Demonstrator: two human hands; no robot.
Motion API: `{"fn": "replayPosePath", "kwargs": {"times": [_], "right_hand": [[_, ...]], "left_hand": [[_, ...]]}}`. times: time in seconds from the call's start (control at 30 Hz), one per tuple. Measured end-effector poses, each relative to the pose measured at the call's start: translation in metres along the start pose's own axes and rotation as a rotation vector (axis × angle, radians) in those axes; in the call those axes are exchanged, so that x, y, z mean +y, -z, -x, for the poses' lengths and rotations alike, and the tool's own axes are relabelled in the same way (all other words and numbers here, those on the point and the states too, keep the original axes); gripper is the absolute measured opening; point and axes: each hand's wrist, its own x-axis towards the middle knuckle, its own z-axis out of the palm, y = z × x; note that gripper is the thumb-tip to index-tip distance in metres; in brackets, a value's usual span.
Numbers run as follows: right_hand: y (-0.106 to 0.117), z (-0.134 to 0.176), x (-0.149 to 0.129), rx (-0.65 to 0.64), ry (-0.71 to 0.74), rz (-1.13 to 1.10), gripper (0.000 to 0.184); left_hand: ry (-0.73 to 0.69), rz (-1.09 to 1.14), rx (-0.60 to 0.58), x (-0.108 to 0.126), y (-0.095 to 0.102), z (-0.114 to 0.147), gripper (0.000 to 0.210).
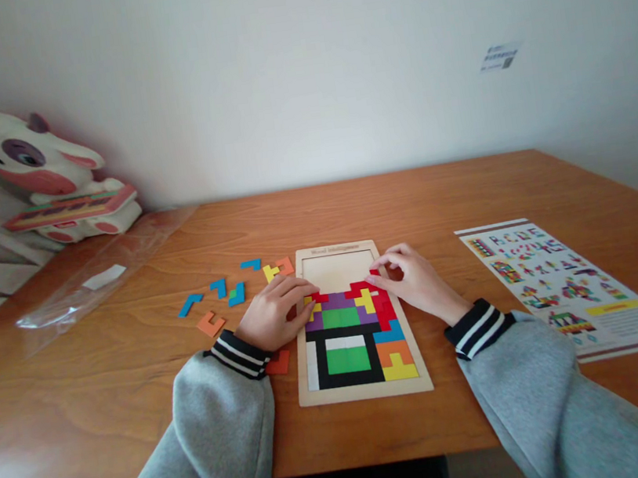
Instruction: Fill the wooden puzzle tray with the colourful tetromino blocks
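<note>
A wooden puzzle board (366,392) lies in front of me, its lower part filled with coloured block pieces. Over the board's left edge reaches my left hand (274,310), thumb and fingers apart, the tips touching a yellow piece (309,314) and the red one beside it. At the right edge, my right hand (413,277) pinches a red puzzle piece (374,271) between thumb and forefinger, just above other red pieces (384,307). Green pieces (348,360) framed in black sit lower down. Bare wood (338,269) shows at the board's top.
Left of the board lie loose blue pieces (190,304), orange pieces (211,324) and a yellow piece (270,273). A printed pattern sheet (568,283) is on the right. A clear plastic bag (93,282) and a toy cow with a keyboard (58,181) stand at the far left.
</note>
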Motion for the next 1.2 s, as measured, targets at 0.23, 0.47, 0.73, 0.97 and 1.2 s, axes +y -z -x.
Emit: {"fn": "replayPosePath", "kwargs": {"times": [0.23,0.47,0.73,0.97,1.2], "right_hand": [[0.003,0.002,-0.002,0.043,0.119,0.037,0.023],[0.003,0.007,-0.022,-0.066,0.313,0.061,0.021],[0.003,0.009,-0.023,-0.111,0.315,0.087,0.024],[0.003,0.010,-0.023,-0.129,0.345,0.074,0.027],[-0.001,0.005,-0.009,0.131,0.183,0.138,0.031]], "left_hand": [[-0.008,-0.011,0.005,0.001,-0.001,-0.001,0.020],[0.001,-0.001,-0.023,0.001,-0.001,0.000,0.022],[-0.007,0.001,-0.013,0.002,-0.001,0.000,0.022],[-0.012,-0.011,-0.004,0.001,-0.002,0.000,0.019],[0.098,-0.015,-0.013,-0.007,-0.003,0.004,0.025]]}}
